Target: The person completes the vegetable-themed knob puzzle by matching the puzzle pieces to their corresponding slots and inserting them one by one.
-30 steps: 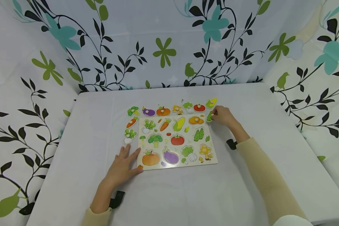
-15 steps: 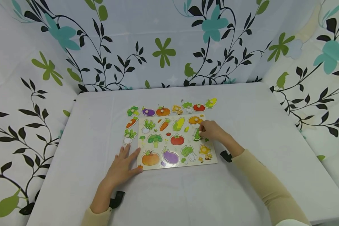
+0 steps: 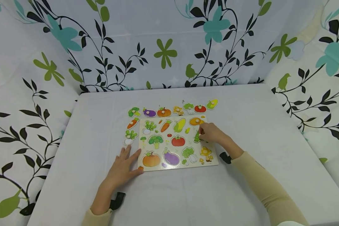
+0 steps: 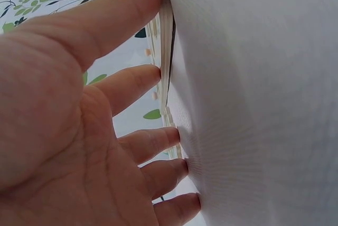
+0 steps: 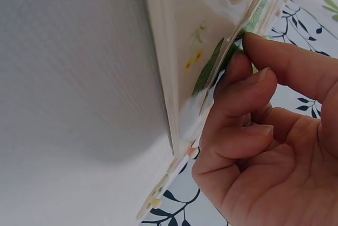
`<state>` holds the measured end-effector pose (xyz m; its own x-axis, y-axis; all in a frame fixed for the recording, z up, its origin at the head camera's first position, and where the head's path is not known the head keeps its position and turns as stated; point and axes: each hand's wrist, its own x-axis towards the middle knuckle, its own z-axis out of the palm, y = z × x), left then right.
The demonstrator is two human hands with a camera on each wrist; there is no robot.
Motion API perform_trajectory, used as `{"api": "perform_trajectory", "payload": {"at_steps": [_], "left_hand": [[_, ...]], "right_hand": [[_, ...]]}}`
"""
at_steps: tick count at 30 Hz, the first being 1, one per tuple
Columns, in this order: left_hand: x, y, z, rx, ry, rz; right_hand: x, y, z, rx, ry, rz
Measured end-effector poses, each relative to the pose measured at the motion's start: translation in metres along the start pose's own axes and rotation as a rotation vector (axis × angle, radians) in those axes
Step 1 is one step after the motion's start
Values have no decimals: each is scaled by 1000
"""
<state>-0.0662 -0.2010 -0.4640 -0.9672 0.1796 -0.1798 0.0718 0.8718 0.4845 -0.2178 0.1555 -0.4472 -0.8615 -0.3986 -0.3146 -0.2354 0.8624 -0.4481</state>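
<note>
My right hand (image 3: 213, 133) pinches a green vegetable puzzle piece (image 3: 196, 137) between thumb and fingertips. It holds the piece over the green vegetable picture at the right side of the wooden puzzle board (image 3: 190, 140). In the right wrist view the piece (image 5: 257, 15) stands slightly tilted, close against the board's face, partly hidden by the fingers. Spread along the board's lower left edge lies my left hand (image 3: 121, 169). In the left wrist view its thumb and index finger touch the board's edge (image 4: 167, 41), and the other fingertips rest on the table.
Along the board's far edge lie loose knobbed pieces: broccoli (image 3: 134, 111), eggplant (image 3: 149, 112), pumpkin (image 3: 164, 112), mushroom (image 3: 178, 110), cabbage (image 3: 189, 108), tomato (image 3: 200, 109) and corn (image 3: 212, 104). Carrot (image 3: 132, 123) and radish (image 3: 130, 137) pieces lie to its left. White cloth covers the table (image 3: 257, 119).
My right hand has carried the green piece from beside the board's upper right corner, left and nearer, onto its matching picture. The left hand has stayed at the board's edge.
</note>
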Motion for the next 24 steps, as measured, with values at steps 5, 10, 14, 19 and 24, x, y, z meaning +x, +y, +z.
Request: {"api": "perform_trajectory", "payload": {"at_steps": [5, 10, 14, 19, 24], "left_hand": [[1, 0, 1, 1, 8, 5], [0, 0, 1, -4, 12, 8], [1, 0, 1, 1, 15, 10], [1, 0, 1, 4, 7, 7], [1, -1, 1, -1, 0, 9]], "right_hand": [[0, -1, 0, 1, -5, -1], [0, 1, 2, 7, 4, -14], [-1, 3, 3, 26, 14, -23], [-3, 7, 1, 56, -3, -40], [-2, 14, -9, 91, -71, -54]]}}
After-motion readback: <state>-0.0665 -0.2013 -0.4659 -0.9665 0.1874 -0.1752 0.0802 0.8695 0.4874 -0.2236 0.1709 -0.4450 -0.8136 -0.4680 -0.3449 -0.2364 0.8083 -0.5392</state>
